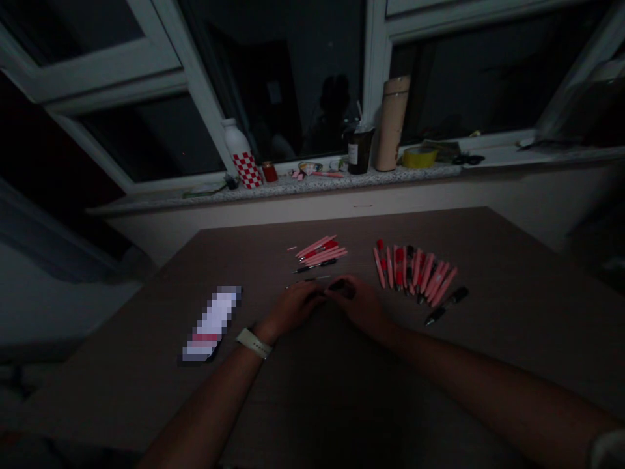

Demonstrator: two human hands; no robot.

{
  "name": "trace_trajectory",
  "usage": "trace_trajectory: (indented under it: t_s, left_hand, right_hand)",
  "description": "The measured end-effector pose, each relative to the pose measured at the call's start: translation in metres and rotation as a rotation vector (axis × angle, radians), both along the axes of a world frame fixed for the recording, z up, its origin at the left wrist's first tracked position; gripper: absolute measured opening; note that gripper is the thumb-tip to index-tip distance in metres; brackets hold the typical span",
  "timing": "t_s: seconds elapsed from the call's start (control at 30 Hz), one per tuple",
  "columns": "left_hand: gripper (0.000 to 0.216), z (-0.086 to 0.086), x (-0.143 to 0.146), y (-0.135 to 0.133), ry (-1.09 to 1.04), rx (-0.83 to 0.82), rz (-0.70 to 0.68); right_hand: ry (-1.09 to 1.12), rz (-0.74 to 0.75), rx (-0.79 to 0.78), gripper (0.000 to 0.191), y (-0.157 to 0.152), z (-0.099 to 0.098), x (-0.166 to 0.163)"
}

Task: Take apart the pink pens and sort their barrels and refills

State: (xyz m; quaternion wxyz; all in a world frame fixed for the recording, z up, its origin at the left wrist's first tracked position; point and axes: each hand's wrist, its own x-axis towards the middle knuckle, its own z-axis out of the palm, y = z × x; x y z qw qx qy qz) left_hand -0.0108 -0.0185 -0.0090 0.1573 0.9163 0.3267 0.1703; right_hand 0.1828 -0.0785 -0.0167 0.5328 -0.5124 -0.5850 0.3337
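My left hand (pixel 294 306) and my right hand (pixel 358 301) meet at the middle of the brown table (pixel 512 312), fingers curled together around a small dark pen-like piece (pixel 336 285) held between them. A watch with a pale strap (pixel 254 342) sits on my left wrist. Just beyond the hands lies a small heap of pink and red pen parts (pixel 319 251) with a dark pen. To the right, a row of several pink and red pens (pixel 415 268) lies side by side, and a dark pen (pixel 446 305) rests beside it.
A phone (pixel 211 323) lies flat on the table to the left of my hands. The windowsill (pixel 293 185) behind holds a red-checked white bottle (pixel 243 154), a dark cup (pixel 360 149), a cardboard tube (pixel 392 122), a yellow tape roll (pixel 420 156) and scissors (pixel 467 158). The room is dim.
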Motion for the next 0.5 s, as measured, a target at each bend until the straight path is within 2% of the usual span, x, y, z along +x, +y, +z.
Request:
trace_trajectory:
  t_s: [0.2,0.5]
  left_hand:
    - [0.021,0.0010,-0.0003,-0.0005,-0.015,-0.009,-0.011]
    - [0.024,0.0015,0.0014,0.0003,-0.117,0.019,0.040]
  right_hand:
    - [0.045,-0.011,0.016,0.017,0.0002,-0.0011,0.0017]
    - [0.198,-0.204,-0.009,0.023,0.0031,-0.0048,0.0029]
